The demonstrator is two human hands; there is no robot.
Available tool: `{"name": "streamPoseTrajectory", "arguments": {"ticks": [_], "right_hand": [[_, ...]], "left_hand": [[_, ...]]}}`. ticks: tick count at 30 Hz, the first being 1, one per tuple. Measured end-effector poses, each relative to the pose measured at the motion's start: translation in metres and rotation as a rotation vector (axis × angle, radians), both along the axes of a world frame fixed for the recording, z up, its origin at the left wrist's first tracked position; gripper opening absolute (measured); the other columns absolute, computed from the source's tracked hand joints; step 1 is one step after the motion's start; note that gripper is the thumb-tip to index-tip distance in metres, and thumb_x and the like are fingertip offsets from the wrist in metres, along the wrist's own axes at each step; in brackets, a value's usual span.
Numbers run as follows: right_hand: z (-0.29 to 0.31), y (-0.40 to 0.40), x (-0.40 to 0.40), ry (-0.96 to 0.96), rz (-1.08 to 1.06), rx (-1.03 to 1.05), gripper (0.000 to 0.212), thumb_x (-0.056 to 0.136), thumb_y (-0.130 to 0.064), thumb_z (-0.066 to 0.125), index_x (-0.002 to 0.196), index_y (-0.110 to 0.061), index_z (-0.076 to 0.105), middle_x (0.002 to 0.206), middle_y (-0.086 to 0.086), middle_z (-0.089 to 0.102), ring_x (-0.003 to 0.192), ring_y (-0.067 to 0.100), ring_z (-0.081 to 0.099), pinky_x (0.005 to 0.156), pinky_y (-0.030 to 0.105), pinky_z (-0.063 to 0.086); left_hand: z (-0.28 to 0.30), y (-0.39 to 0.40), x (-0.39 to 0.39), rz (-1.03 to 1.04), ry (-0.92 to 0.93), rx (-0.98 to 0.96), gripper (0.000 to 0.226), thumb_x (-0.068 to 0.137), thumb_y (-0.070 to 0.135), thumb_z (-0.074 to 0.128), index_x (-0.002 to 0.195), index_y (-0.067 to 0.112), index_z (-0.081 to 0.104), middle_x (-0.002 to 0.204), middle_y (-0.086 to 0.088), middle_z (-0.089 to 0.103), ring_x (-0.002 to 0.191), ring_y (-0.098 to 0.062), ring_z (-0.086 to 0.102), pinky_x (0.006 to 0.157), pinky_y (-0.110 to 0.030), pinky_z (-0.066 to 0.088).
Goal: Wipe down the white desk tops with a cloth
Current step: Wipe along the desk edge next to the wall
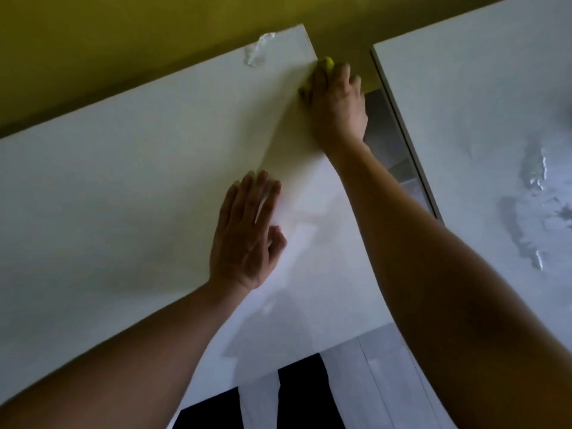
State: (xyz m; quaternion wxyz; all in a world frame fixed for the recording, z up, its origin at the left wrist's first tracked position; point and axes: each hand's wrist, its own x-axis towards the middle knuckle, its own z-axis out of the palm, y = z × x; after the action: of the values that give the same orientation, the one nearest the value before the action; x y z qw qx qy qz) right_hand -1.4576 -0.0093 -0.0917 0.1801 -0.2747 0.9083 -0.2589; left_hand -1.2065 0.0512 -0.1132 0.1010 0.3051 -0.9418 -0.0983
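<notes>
My right hand (335,102) presses the yellow cloth (327,62), fingers curled over it, at the desk's (123,168) far right corner; my left hand (247,233) lies flat, fingers straight. I should sweep along that edge with even pressure.

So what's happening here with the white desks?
A person is wiping a white desk top. The right hand presses a yellow-green cloth at the desk's far right corner, next to the gap before a second white desk. The left hand rests flat on the same top, fingers straight. Crinkled clear plastic lies near the far edge, and shiny patches show on the second desk.
</notes>
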Motion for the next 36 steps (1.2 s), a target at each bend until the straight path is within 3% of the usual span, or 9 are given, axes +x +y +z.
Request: {"name": "streamPoseTrajectory", "arguments": {"ticks": [4,8,14,18,23,29,36], "right_hand": [[-0.006,0.064,0.021,0.018,-0.039,0.009,0.049,0.106,-0.051,0.031,0.131,-0.012,0.046,0.123,0.014,0.054,0.108,0.037,0.057,0.080,0.046,0.048],[-0.006,0.140,0.047,0.031,-0.077,0.048,0.044,0.106,-0.048,0.035,0.125,-0.010,0.049,0.117,0.016,0.055,0.105,0.039,0.056,0.074,0.038,0.035],[0.001,0.220,0.071,-0.026,-0.108,0.121,0.042,0.107,-0.044,0.036,0.130,-0.010,0.046,0.121,0.015,0.054,0.104,0.036,0.057,0.074,0.040,0.040],[0.007,0.237,0.074,-0.112,-0.120,0.121,0.045,0.107,-0.047,0.034,0.135,-0.013,0.043,0.119,0.014,0.054,0.101,0.033,0.059,0.079,0.047,0.051],[0.012,0.260,0.083,-0.100,-0.119,0.130,0.038,0.108,-0.042,0.036,0.129,-0.012,0.045,0.114,0.014,0.055,0.096,0.033,0.059,0.076,0.047,0.050],[0.027,0.256,0.086,0.114,0.012,0.309,0.040,0.106,-0.040,0.039,0.134,-0.012,0.043,0.123,0.013,0.054,0.109,0.033,0.053,0.088,0.050,0.048],[0.070,0.311,0.087,0.232,0.130,0.041,0.048,0.102,-0.046,0.047,0.140,-0.016,0.045,0.115,0.007,0.055,0.098,0.022,0.052,0.080,0.039,0.048]], "left_hand": [[-0.002,0.003,0.001,-0.005,-0.002,-0.012,0.065,0.097,0.023,0.049,0.159,0.006,0.039,0.166,-0.018,0.033,0.156,-0.038,0.028,0.127,-0.055,0.022],[-0.001,0.002,0.002,-0.007,0.010,-0.001,0.063,0.101,0.033,0.039,0.158,0.005,0.040,0.166,-0.019,0.033,0.155,-0.038,0.028,0.128,-0.053,0.019],[-0.001,0.004,0.005,-0.026,-0.006,-0.015,0.069,0.096,0.030,0.044,0.160,0.005,0.036,0.167,-0.020,0.031,0.155,-0.040,0.028,0.127,-0.055,0.019],[-0.003,0.014,0.008,-0.029,-0.016,-0.024,0.068,0.098,0.029,0.043,0.161,0.004,0.033,0.167,-0.022,0.029,0.156,-0.040,0.026,0.127,-0.056,0.018],[-0.003,0.032,0.015,-0.043,-0.030,0.000,0.068,0.098,0.027,0.044,0.161,0.005,0.032,0.168,-0.022,0.027,0.156,-0.040,0.026,0.127,-0.057,0.019],[0.003,0.026,0.015,-0.092,-0.102,0.020,0.066,0.100,0.031,0.043,0.159,0.002,0.035,0.165,-0.026,0.031,0.153,-0.045,0.029,0.127,-0.056,0.018],[0.026,0.048,-0.006,0.087,-0.178,0.147,0.075,0.085,0.031,0.044,0.154,0.001,0.039,0.161,-0.026,0.034,0.150,-0.046,0.029,0.122,-0.057,0.021]]}}
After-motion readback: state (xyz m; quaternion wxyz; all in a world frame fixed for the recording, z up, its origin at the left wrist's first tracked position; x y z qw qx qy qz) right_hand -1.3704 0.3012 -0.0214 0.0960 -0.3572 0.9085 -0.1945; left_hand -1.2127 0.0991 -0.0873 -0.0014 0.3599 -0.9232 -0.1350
